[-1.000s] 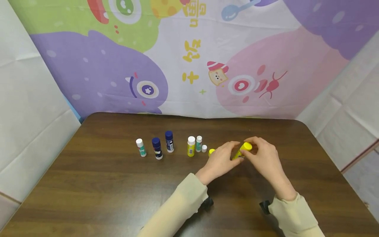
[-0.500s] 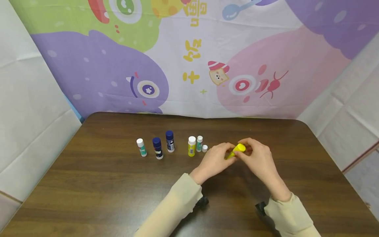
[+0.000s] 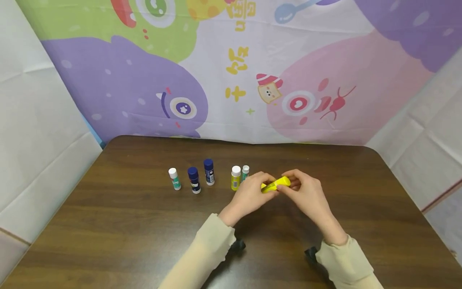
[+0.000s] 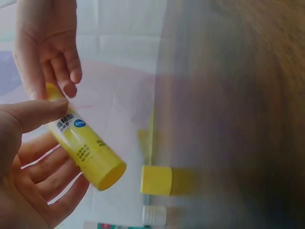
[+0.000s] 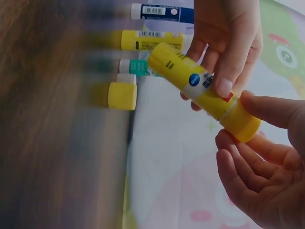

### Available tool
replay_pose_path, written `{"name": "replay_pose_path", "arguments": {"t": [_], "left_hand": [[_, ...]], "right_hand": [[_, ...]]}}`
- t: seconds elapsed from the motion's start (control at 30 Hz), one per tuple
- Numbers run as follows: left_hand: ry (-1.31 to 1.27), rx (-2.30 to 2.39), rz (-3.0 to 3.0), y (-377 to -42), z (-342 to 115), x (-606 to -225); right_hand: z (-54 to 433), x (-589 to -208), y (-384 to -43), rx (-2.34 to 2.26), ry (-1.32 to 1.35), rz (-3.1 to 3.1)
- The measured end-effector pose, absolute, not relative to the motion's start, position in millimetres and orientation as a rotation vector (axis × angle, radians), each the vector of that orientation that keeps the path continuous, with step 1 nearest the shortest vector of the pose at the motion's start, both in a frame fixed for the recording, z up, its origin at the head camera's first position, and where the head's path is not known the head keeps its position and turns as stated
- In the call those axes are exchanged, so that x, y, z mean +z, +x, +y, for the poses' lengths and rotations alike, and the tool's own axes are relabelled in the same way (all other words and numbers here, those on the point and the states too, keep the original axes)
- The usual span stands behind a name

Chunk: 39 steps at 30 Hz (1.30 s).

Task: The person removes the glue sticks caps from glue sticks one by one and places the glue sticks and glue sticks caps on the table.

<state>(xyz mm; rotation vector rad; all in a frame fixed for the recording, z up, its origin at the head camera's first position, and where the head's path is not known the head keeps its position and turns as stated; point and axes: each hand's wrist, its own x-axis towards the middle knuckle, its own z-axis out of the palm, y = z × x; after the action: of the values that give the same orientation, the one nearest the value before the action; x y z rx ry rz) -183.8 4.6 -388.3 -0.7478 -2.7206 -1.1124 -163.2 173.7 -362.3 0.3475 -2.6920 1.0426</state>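
Observation:
Both hands hold one yellow glue stick (image 3: 276, 184), tilted above the table. My left hand (image 3: 250, 192) grips its printed body between thumb and fingers, as the right wrist view shows. My right hand (image 3: 306, 193) pinches the yellow end piece (image 5: 241, 123), beyond a thin pale ring, with thumb and fingertips. Below the stick, a loose yellow cap (image 4: 156, 180) stands on the table beside a small white cap (image 4: 154, 215). Part of the stick's label is covered by the left thumb.
Left of the hands stand a white-capped yellow glue stick (image 3: 236, 178), a green-and-white one (image 3: 245, 172) partly hidden by the left hand, two navy ones (image 3: 194, 180) (image 3: 209, 172), and another green-and-white one (image 3: 175, 179). A printed cloth (image 3: 231, 120) hangs behind the brown table (image 3: 126, 208).
Both hands have moved left with the yellow glue stick, which has tipped closer to level. The left hand now covers the small white cap in the head view. The standing glue sticks stay put.

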Motion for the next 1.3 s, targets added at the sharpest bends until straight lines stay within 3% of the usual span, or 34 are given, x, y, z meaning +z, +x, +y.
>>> {"name": "replay_pose_path", "arguments": {"t": [0.8, 1.3], "left_hand": [[-0.595, -0.987, -2.591, -178.7, -45.0, -373.2], [-0.655, -0.739, -2.409, -180.1, -58.8, -356.3]], "right_hand": [[135.6, -361.3, -181.7, 1.405, 0.502, -2.659], [124.1, -353.8, -188.5, 1.526, 0.476, -2.655]]}}
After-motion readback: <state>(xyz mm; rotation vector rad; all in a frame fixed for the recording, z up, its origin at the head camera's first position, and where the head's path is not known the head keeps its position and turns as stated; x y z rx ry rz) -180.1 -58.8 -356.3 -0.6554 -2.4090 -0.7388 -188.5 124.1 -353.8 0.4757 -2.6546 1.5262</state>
